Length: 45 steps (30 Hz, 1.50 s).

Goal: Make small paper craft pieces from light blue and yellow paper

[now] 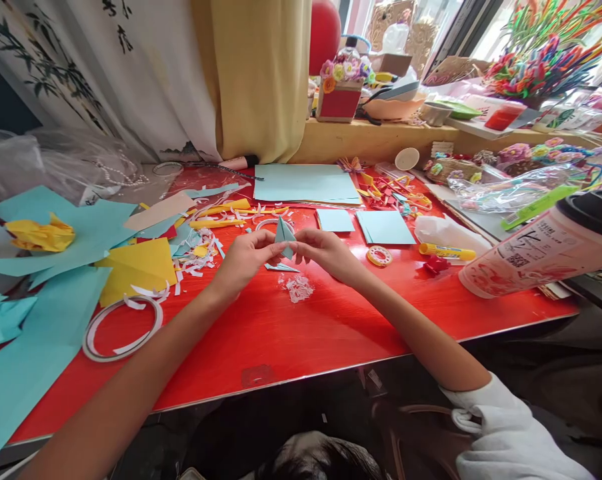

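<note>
Both my hands meet over the middle of the red table [291, 333]. My left hand [245, 259] and my right hand [325, 252] pinch a small folded light-blue paper piece [284, 235] between their fingertips, its pointed tip standing upward. A thin blue paper scrap [281, 268] lies flat just under the hands. A crumpled bit of clear tape [299, 288] sits on the table just in front of them.
Light-blue sheets [305, 183] and small blue squares [385, 227] lie behind my hands. Yellow paper [138, 265], white strips and a tape ring [123, 328] are at left. A small tape roll [379, 255], glue stick [447, 252] and a tipped drink cup [545, 253] are at right.
</note>
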Available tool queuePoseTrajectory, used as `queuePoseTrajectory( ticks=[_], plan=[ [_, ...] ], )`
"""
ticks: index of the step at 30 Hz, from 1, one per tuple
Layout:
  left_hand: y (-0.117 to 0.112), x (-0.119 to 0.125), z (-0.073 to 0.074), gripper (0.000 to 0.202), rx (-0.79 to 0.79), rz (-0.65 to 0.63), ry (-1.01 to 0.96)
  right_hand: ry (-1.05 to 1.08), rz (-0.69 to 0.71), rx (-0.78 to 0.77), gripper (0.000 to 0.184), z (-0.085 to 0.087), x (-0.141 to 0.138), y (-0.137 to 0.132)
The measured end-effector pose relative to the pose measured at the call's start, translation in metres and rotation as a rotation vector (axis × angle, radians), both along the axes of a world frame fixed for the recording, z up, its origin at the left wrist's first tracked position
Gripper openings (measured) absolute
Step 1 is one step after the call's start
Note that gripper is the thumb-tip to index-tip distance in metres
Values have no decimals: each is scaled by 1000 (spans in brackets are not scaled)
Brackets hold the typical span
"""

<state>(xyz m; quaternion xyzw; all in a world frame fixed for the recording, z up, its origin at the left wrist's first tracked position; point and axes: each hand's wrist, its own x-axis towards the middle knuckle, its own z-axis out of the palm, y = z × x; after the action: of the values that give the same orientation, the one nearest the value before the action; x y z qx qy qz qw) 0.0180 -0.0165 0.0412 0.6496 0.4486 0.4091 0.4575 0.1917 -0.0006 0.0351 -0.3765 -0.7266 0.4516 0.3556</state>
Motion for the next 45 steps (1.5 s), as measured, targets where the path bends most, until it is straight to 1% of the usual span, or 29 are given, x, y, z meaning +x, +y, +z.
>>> queuePoseTrajectory(
  ticks=[2,4,6,10,12,15,18,20,23,26,30,32,36,42,45],
  plan=[
    [0,0,-2,27,-22,15,-13,1,48,-80,20,-2,-2,0],
    [2,0,-4,29,-6,43,40,2,62,-134,19,-4,-2,0],
    [4,-2,-7,30,30,58,114,-6,76,-150,19,-4,-2,0],
    [5,-5,-5,32,63,-5,215,-33,105,-132,19,-2,-1,-1],
    [4,-6,-2,33,63,-12,252,-20,102,-142,21,0,-1,-1],
    [5,-6,0,32,51,-13,266,35,102,-211,21,-1,-1,-1],
    [7,-7,-3,29,61,5,251,152,108,-321,21,-3,-1,1],
    [8,-7,-7,29,71,39,258,215,80,-387,26,-5,-2,2],
    [7,-5,-10,30,94,62,323,219,34,-437,32,-6,-4,1],
    [3,-3,-9,31,126,50,367,196,22,-434,24,-6,-7,0],
    [0,0,-8,34,144,96,420,224,-22,-429,11,-5,-8,-2],
    [1,-1,-8,37,116,103,431,228,-27,-426,11,-4,-7,-3],
    [4,-3,-11,41,42,44,363,199,-15,-387,13,-1,-6,-3],
    [7,-5,-9,36,38,-37,318,186,4,-357,16,2,-5,-3],
    [7,-5,-9,34,36,-43,305,182,12,-324,14,3,-5,-3]
  ],
)
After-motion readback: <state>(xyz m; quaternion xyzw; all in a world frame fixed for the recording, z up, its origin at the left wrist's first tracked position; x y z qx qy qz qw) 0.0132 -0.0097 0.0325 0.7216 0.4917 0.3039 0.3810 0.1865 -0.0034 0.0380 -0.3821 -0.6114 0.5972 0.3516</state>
